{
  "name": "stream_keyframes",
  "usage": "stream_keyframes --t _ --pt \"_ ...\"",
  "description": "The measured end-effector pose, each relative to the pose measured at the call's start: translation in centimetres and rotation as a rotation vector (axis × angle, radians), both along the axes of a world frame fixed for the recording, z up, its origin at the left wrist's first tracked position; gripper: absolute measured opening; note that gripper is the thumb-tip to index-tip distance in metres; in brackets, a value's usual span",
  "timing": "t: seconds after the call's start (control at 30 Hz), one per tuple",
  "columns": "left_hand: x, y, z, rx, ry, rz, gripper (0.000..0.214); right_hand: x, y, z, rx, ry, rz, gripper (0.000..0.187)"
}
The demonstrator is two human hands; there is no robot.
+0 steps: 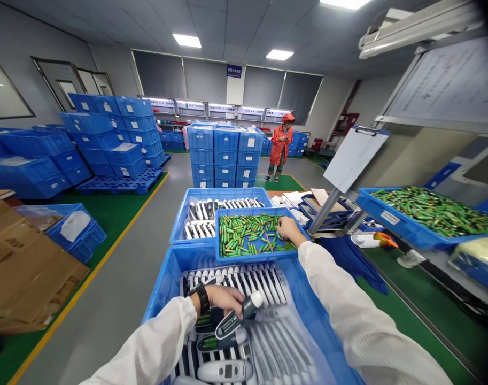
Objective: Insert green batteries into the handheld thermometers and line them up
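Note:
My left hand (223,298), with a black band at the wrist, is closed round a handheld thermometer (242,315). It is dark grey and white, tilted, with its bare battery compartment facing up. Below it lies another thermometer (222,340) with green batteries in its compartment. A white one with a small display (224,370) rests nearer me. My right hand (291,231) reaches into a shallow blue tray (256,258) of loose green batteries (238,230). Its fingers are curled down among the batteries; what they pinch is hidden.
Rows of thermometers fill the large blue bin (159,291), partly under clear plastic. Another blue bin (179,214) stands behind. At right, a bigger battery tray (404,216) sits beside a clipboard (356,158). A person in orange (281,141) stands beyond stacked blue crates (226,155).

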State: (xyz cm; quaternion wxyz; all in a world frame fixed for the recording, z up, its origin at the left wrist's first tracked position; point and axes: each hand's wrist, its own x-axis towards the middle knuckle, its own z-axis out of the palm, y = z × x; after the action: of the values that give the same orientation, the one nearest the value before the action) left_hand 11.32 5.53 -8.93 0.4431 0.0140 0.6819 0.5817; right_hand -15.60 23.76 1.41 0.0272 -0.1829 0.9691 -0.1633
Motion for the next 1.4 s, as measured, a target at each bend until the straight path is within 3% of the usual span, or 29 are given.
stream_keyframes --t 0.17,0.23,0.3,0.33,0.4,0.5,0.6,0.8,1.03,1.3,1.4 --pt "0.2 -0.2 0.6 0.027 0.063 0.076 0.032 1.4 1.0 2.5 -0.081 0.099 0.027 0.021" --pt "0.5 -0.1 1.2 0.079 0.080 0.127 0.039 4.0 2.2 3.3 -0.237 0.148 0.074 0.023" --pt "0.9 0.3 1.9 0.150 0.093 0.206 0.048 8.2 3.7 3.2 -0.491 0.131 0.178 0.028" --pt "1.1 0.5 2.3 0.181 0.096 0.250 0.052 10.7 4.5 2.7 -0.605 0.090 0.241 0.030" --pt "1.4 1.2 2.9 0.222 0.084 0.333 0.057 16.1 5.8 1.2 -0.693 0.023 0.335 0.028" --pt "1.6 2.4 3.3 0.264 0.016 0.414 0.054 22.7 6.9 -1.9 -0.679 -0.086 0.414 0.020" --pt "2.1 3.8 3.3 0.285 -0.056 0.467 0.050 26.0 7.4 -4.3 -0.636 -0.177 0.485 0.014" --pt "3.2 5.5 3.6 0.314 -0.056 0.666 0.039 27.4 7.5 -5.1 -0.384 0.036 0.679 0.010" --pt "3.2 5.2 3.3 0.388 -0.053 0.671 0.049 28.0 7.2 -6.3 -0.255 0.194 0.612 0.014" --pt "3.4 5.5 2.7 0.415 0.043 0.658 0.053 27.7 7.3 -5.8 -0.518 -0.091 0.504 0.012" --pt "3.2 5.5 3.0 0.371 0.078 0.679 0.054 27.3 7.3 -5.9 -0.621 -0.216 0.367 0.017"
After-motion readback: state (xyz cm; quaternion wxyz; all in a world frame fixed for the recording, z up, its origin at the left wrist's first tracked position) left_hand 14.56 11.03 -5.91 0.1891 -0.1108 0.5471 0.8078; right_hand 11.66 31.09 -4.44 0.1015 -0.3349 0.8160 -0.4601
